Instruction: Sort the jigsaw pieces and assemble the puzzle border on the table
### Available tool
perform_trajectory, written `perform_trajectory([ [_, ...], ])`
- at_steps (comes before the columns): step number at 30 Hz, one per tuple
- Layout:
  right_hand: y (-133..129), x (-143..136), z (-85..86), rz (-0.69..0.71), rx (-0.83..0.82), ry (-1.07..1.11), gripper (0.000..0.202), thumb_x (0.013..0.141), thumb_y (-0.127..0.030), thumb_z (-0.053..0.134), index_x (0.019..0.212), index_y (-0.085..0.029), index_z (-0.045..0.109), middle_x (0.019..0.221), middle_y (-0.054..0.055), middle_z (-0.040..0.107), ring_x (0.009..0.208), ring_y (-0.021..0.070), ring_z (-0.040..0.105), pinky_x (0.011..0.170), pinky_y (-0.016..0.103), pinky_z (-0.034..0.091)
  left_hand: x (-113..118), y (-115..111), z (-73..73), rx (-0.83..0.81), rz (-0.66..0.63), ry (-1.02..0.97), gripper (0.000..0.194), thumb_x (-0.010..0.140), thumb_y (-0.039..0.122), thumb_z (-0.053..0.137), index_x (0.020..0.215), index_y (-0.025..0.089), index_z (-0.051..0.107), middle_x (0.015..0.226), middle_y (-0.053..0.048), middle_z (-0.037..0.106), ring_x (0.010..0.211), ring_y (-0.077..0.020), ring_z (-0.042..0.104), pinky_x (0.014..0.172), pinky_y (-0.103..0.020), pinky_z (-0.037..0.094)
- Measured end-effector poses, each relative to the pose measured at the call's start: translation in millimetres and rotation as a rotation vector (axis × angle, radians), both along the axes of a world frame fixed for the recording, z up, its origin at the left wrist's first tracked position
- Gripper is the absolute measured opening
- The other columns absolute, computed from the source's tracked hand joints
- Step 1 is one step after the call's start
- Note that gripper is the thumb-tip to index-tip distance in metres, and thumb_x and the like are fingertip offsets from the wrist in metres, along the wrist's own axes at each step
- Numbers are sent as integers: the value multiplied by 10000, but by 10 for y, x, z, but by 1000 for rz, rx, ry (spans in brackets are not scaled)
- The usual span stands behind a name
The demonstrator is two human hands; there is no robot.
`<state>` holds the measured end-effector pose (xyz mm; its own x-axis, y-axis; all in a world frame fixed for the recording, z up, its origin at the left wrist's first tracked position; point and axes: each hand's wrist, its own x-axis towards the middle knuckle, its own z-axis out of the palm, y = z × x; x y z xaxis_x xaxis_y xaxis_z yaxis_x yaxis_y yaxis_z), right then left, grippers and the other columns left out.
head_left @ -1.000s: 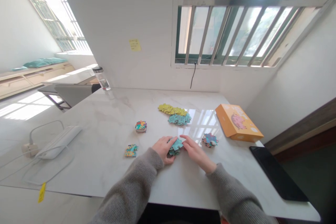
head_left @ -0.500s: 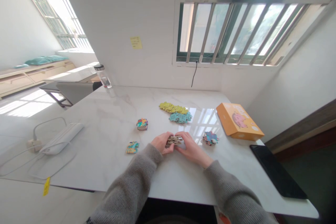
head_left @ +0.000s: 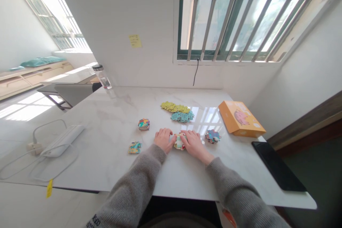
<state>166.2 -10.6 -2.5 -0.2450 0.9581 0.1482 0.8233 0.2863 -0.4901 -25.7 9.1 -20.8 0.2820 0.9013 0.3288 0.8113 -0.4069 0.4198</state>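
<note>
Both bare hands meet over the middle of the white marble-patterned surface, at a small stack of puzzle pieces with pale and reddish printing face up. The left hand lies palm down at the stack's left side, fingers loosely extended and thumb reaching to its edge. The right hand lies at the right side, its thumb and fingertips partly covering the top. The grip of each hand is loose and unclosed; the stack sits between the two thumbs, apparently resting on the surface, though its underside is hidden.

Beyond the hands, a fanned row of yellow-green pieces adjoins a row of light-blue pieces. To the left stand a multicoloured pile and, nearer the viewer, a teal-and-orange pile. To the right, just beside the right hand, is a blue-and-purple pile. Farther right are an orange box with a pink picture and, nearer the viewer, a flat black object. At far left lies a white power strip with cables; a clear bottle with a dark lid stands at the far left corner.
</note>
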Motion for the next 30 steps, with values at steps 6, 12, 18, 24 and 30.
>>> perform_trajectory([
  [6,32,40,-61,-81,101,-40,380,1025,-372,361,1286,-204,580,1112,126,625,1089,289,544,932,444,387,-8,-18,-38,134,-294,-145,464,767,394,710,1177,215,588,1146,-101,575,1059,-284,513,967,-457,436],
  [12,36,137,-68,3,136,160,410,1003,-323,381,1372,-175,479,1056,113,608,1020,262,564,933,429,446,-21,29,-108,141,-305,-130,473,766,335,710,1211,208,609,1084,-105,567,1026,-284,514,948,-461,462],
  [18,-8,162,-77,24,205,217,425,942,-289,468,1348,-169,503,1034,115,594,996,270,565,929,451,471,-13,54,-112,115,-330,-201,415,690,290,773,1055,189,605,1025,-91,581,987,-276,522,913,-451,470],
  [24,-104,114,85,2,226,464,381,932,-310,497,1288,-178,533,954,67,613,847,211,561,826,376,472,-6,6,61,263,-281,-335,424,660,259,782,1011,203,553,958,-62,577,913,-249,523,853,-422,477],
  [30,-149,68,137,91,50,679,317,956,-352,486,1208,-184,580,722,-27,513,672,151,526,663,289,437,37,-80,135,270,-359,-382,387,706,355,802,973,211,561,959,-63,581,912,-235,552,821,-397,518],
])
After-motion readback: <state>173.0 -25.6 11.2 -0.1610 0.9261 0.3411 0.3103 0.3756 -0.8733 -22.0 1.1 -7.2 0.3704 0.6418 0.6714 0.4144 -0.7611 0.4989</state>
